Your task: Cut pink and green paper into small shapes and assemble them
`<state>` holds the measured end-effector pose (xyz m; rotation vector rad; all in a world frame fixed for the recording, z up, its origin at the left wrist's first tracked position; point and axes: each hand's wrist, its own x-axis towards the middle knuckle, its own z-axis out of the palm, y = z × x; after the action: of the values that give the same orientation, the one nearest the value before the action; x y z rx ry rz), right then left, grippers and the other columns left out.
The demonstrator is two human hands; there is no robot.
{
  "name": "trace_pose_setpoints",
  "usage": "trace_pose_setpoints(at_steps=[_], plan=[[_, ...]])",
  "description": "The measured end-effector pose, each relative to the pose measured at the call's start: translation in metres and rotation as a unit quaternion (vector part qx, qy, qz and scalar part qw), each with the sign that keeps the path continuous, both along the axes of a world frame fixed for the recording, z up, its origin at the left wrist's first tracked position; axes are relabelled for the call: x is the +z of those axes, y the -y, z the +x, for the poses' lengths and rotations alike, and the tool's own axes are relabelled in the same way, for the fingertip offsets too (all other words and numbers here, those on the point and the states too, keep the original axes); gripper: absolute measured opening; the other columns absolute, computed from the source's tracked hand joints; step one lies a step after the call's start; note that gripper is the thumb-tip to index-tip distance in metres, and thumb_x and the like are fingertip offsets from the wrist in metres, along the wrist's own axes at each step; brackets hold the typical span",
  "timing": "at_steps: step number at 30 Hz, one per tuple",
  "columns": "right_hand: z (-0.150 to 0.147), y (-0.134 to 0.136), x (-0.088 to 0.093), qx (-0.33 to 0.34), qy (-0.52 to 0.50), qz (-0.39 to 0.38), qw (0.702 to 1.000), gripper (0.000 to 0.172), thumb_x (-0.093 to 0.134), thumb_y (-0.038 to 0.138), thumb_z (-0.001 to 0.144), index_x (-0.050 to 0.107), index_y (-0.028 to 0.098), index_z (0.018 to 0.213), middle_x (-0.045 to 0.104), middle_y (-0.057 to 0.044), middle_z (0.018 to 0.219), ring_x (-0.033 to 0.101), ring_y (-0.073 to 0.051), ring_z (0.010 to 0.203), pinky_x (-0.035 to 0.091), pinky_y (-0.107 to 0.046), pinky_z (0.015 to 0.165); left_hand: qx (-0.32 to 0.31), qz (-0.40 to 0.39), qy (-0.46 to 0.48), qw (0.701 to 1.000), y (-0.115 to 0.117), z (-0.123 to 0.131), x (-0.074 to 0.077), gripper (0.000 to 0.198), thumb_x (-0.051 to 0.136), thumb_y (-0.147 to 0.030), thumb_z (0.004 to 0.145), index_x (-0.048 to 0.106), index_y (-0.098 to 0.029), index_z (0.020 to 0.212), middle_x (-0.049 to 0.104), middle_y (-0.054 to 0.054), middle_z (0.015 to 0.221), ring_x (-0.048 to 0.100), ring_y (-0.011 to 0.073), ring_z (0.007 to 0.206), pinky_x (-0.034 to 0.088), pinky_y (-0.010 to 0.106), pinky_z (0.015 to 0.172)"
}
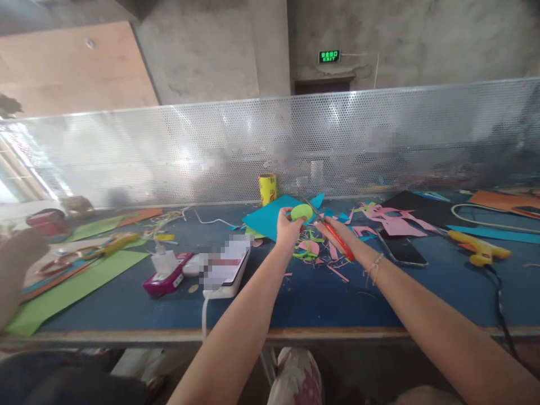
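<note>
- At the far left, a co-worker's arm (19, 281), blurred, reaches in beside a long light-green paper sheet (84, 287) on the blue tabletop (126, 306).
- Next stands a purple power strip (171, 279) with a white adapter (165, 261) plugged into its top.
- Right of it, a lit smartphone (231, 263), partly pixelated, lies tilted on a white block with a cable.
- Near the perforated metal screen (189, 149), a yellow cylinder (267, 188) stands upright behind a turquoise paper sheet (265, 218).
- The person's left hand (289, 229) is closed, thumb and fingers pinching a lime-green paper disc (302, 212), held up in front of the turquoise sheet.
- Below the disc, pink and green paper scraps (310, 247) lie heaped on the tabletop.
- The right hand (355, 243) is curled around the handles of red-handled scissors (340, 240); their blades point toward the disc's right edge, but whether they touch it is too small to tell.
- Beyond the right hand are pink paper offcuts (394, 221), a dark-screened smartphone (404, 247) and a black sheet (417, 208).
- Farther right, a yellow hot-glue gun (478, 246) lies on its side, with orange paper (502, 199) behind it.
</note>
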<state>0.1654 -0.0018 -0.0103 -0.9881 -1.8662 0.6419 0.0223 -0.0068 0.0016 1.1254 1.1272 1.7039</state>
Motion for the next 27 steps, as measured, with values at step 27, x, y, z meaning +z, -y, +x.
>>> trace_pose_setpoints(at_steps=[27], plan=[[-0.01, 0.027, 0.015, 0.042, -0.039, -0.133, 0.989, 0.031, 0.05, 0.05, 0.071, 0.04, 0.021, 0.071, 0.043, 0.005, 0.056, 0.039, -0.01, 0.046, 0.032, -0.025, 0.045, -0.054, 0.066, 0.196, 0.977, 0.003, 0.002, 0.002, 0.033, 0.073, -0.021, 0.055, 0.044, -0.016, 0.07, 0.056, -0.002, 0.069, 0.061, 0.0126, 0.069, 0.048, 0.026, 0.07]])
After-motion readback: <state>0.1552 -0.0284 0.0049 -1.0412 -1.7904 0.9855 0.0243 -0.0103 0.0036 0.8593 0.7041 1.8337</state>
